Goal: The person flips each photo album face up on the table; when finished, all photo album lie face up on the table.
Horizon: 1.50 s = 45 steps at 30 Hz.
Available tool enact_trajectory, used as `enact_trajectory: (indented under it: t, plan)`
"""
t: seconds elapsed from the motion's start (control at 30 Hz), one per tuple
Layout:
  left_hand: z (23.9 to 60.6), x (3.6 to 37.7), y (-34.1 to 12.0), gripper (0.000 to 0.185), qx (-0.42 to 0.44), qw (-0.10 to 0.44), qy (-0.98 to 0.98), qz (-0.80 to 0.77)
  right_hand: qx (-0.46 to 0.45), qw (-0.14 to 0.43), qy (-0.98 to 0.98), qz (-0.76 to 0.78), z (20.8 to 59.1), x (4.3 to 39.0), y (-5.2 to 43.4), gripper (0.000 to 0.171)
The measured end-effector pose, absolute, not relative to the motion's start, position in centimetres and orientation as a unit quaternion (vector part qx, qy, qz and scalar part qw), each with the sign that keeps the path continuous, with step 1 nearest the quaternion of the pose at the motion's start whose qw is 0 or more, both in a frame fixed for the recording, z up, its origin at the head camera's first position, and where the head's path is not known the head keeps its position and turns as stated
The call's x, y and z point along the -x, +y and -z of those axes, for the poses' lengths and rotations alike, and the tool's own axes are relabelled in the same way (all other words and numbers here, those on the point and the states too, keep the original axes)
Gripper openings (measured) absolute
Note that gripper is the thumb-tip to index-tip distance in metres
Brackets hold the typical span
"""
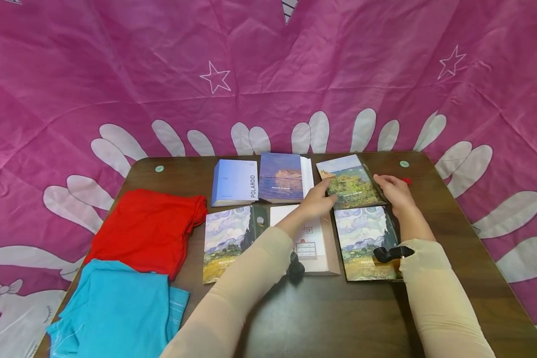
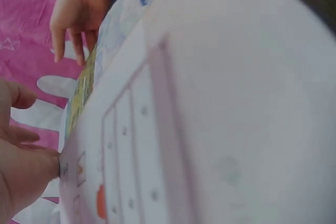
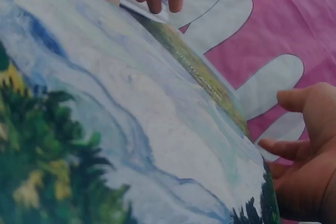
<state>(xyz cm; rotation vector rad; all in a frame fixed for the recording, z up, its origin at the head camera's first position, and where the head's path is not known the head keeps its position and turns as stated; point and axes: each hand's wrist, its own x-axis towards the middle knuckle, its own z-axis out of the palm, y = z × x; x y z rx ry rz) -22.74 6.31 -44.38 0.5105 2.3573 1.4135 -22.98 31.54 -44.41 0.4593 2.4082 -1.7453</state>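
A photo album with a green-and-gold landscape cover lies at the back right of the table. My left hand is at its left edge, fingertips overlapping the cover. On the other side, my right hand is beside the album's right edge, thumb and fingers spread in the right wrist view. Just in front lies an album with a swirling-sky painting, under my right wrist. A white album with a drawn chest of drawers is below my left wrist, which partly hides it.
A blue Polaroid album and a seascape album stand along the back. Another swirling-sky album lies front left. Folded red cloth and turquoise cloth occupy the table's left side. A pink curtain hangs behind.
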Motion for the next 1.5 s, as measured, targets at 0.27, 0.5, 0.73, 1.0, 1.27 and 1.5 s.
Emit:
enact_trajectory:
  t: [0.27, 0.5, 0.73, 1.0, 1.27, 1.5]
  plan:
    - [44.3, 23.7, 6.4, 0.064, -0.155, 0.206, 0.835, -0.486, -0.166, 0.062, 0.778, 0.602, 44.8, 23.6, 31.6, 0.071]
    - [44.0, 24.0, 7.1, 0.063, -0.142, 0.197, 0.84, -0.485, -0.172, 0.084, 0.695, 0.693, 45.3, 24.3, 31.8, 0.034]
    - [43.8, 24.0, 8.3, 0.068, -0.128, 0.2, 0.844, -0.481, -0.167, 0.075, 0.664, 0.724, 44.6, 24.5, 31.8, 0.018]
    - [43.9, 24.0, 9.5, 0.076, -0.122, 0.2, 0.843, -0.485, -0.151, 0.063, 0.622, 0.766, 43.3, 24.9, 30.3, 0.026]
    - [43.3, 23.6, 10.0, 0.084, -0.137, 0.174, 0.84, -0.495, -0.12, 0.031, 0.609, 0.784, 41.7, 24.5, 28.5, 0.045]
    - [41.9, 23.5, 10.0, 0.081, -0.174, 0.107, 0.821, -0.533, -0.095, 0.011, 0.585, 0.806, 40.9, 24.1, 26.7, 0.041]
